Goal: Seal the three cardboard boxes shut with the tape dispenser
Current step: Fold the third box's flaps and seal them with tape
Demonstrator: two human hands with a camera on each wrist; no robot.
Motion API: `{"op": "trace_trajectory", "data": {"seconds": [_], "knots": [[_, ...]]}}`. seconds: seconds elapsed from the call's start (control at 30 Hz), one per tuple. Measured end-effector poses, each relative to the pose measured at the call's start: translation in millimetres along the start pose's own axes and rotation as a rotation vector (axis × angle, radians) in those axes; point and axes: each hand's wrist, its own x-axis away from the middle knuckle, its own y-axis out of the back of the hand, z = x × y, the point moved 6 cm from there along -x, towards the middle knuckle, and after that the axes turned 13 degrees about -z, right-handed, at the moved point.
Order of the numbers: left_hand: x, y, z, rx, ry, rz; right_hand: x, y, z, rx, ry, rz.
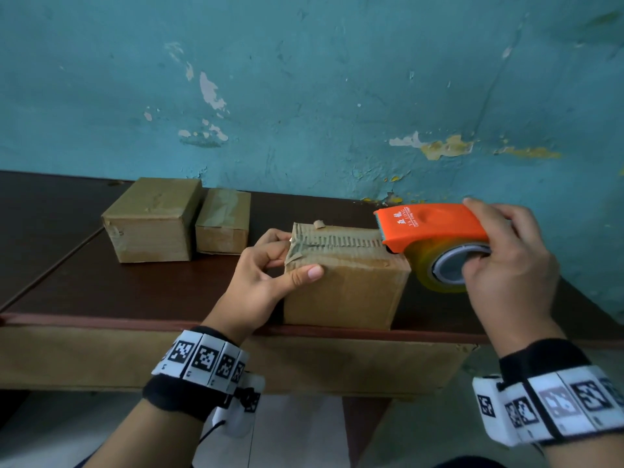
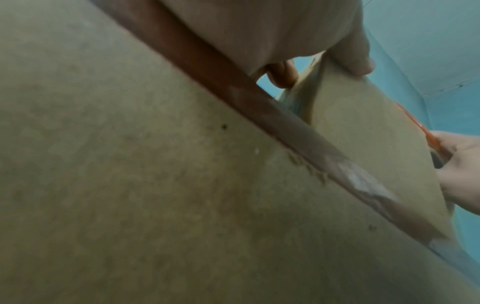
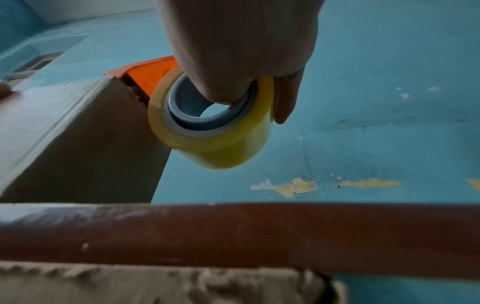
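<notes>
A cardboard box (image 1: 347,288) with a torn, ribbed top stands at the table's front edge. My left hand (image 1: 270,265) grips its left end, thumb on the front face, fingers behind the top corner. My right hand (image 1: 506,261) holds the orange tape dispenser (image 1: 435,224) with its yellowish tape roll (image 1: 439,268), thumb inside the core. The dispenser's blade end rests on the box's top right corner. In the right wrist view the tape roll (image 3: 213,127) hangs just past the box (image 3: 85,139) edge. Two more boxes, a larger box (image 1: 152,221) and a smaller box (image 1: 224,221), sit at the back left.
The dark brown table (image 1: 118,292) has a reddish front edge (image 1: 135,322) and a cardboard sheet (image 1: 101,359) hanging under it. A peeling teal wall (image 1: 304,96) rises right behind the table.
</notes>
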Motion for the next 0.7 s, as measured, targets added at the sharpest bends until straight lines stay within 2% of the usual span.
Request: {"op": "trace_trajectory", "data": {"seconds": [0.4,0.7], "knots": [[0,0,0,-0.017,-0.008,0.023,17,0,-30,-0.017,-0.067,0.043],[0,-1,0,-0.026,-0.018,0.032,13,0,-36,-0.039,-0.022,0.061]]}}
